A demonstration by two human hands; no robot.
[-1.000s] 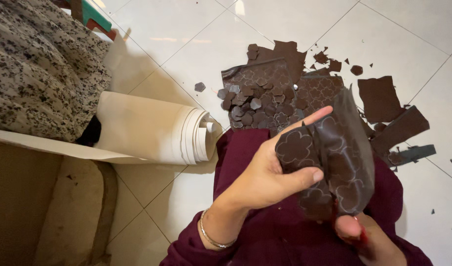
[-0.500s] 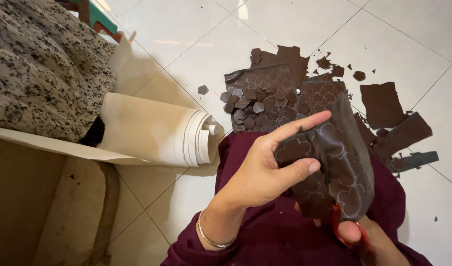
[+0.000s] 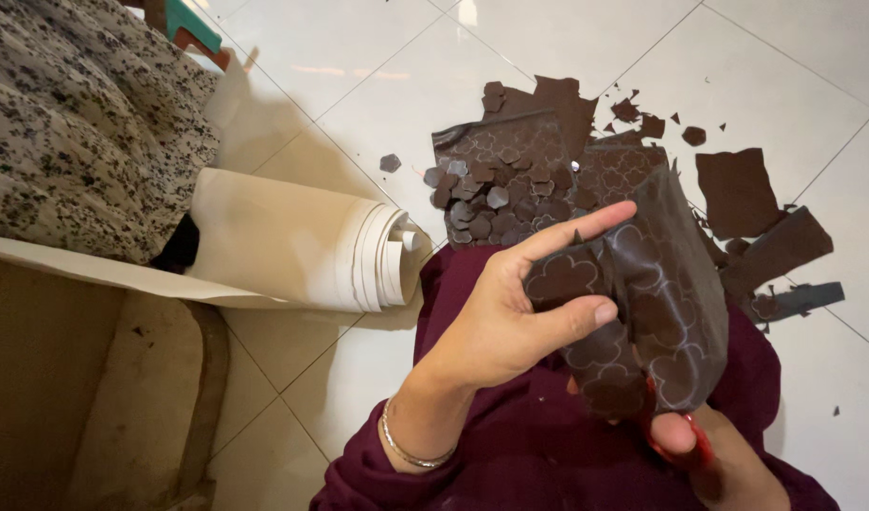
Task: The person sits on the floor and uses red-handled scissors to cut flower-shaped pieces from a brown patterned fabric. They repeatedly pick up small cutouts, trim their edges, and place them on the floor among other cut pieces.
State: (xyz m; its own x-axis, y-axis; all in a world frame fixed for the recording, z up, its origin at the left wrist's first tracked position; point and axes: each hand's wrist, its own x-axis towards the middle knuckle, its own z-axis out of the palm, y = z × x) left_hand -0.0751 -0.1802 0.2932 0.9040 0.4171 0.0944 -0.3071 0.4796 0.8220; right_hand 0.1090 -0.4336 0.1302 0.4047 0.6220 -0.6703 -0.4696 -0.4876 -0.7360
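My left hand (image 3: pixel 510 312) holds up a dark brown sheet (image 3: pixel 661 293) marked with pale flower outlines, thumb and forefinger pinching its left edge. My right hand (image 3: pixel 709 454) sits below the sheet at the lower right, closed on red-handled scissors (image 3: pixel 694 443) whose blades are hidden behind the sheet. On the white tiled floor beyond lies a pile of small cut brown flower shapes (image 3: pixel 482 189) on another marked brown sheet (image 3: pixel 538 142).
Brown offcuts (image 3: pixel 737 189) and strips (image 3: pixel 784 251) lie scattered on the floor to the right. A cream roll of material (image 3: pixel 302 241) lies at the left, beside a black-and-white patterned cloth (image 3: pixel 84 123). My maroon garment (image 3: pixel 510 445) covers my lap.
The left hand and brown sheet have shifted slightly, with the sheet curling more toward the right. The right hand stays low under the sheet.
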